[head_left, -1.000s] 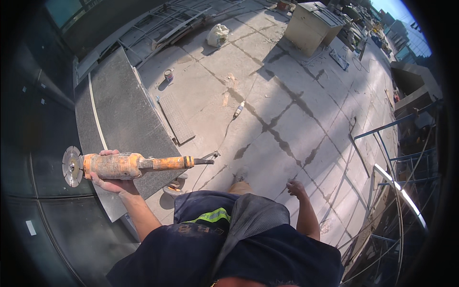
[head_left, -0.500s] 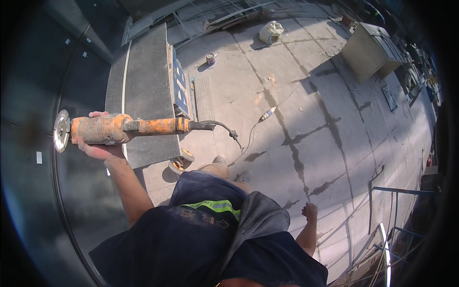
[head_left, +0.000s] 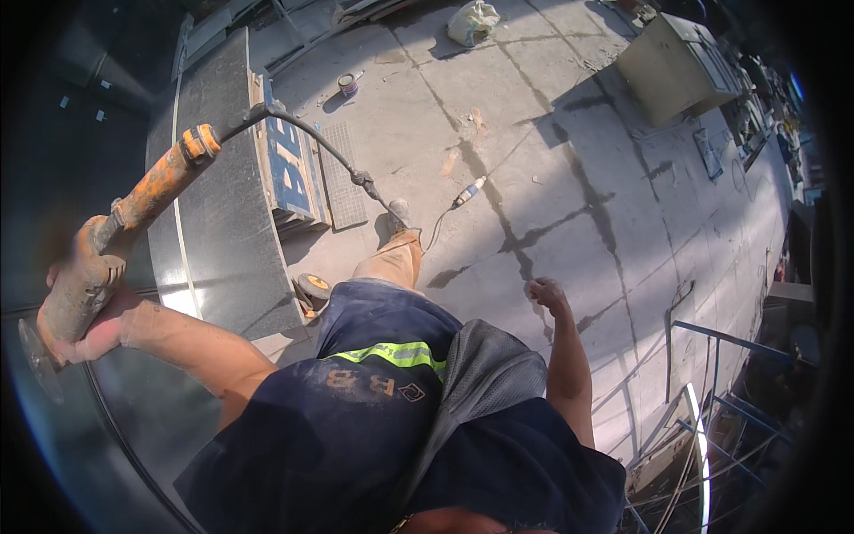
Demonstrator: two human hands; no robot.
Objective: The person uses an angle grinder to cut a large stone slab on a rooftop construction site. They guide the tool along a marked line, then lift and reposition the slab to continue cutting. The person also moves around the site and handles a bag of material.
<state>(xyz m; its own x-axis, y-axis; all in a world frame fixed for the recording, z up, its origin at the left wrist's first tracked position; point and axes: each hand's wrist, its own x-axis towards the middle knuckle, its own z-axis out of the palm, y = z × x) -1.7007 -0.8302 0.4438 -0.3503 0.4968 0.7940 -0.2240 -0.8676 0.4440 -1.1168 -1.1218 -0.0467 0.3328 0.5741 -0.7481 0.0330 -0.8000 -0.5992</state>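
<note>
My left hand (head_left: 108,324) is wrapped round the body of an orange angle grinder (head_left: 153,189), out at the far left. The tool is dusty and scuffed. Its handle slants up and to the right, and its disc (head_left: 39,358) is at the lower left end beside a dark panel. From the handle a black power cord (head_left: 307,126) runs to the right, past my shoe. On the right, my right hand (head_left: 546,295) hangs low over the floor with fingers curled in; nothing shows in it.
A dark slab-topped trolley (head_left: 213,178) with a caster (head_left: 313,285) stands by my left arm. A paint can (head_left: 347,84), a cable connector (head_left: 469,191) and a white sack (head_left: 471,22) lie on the tiled floor. Farther right are a large beige box (head_left: 672,71) and a blue metal frame (head_left: 729,336).
The grinder has swung from level to a steep slant, its disc dropping and its handle end rising. My right hand has come up a little and forward.
</note>
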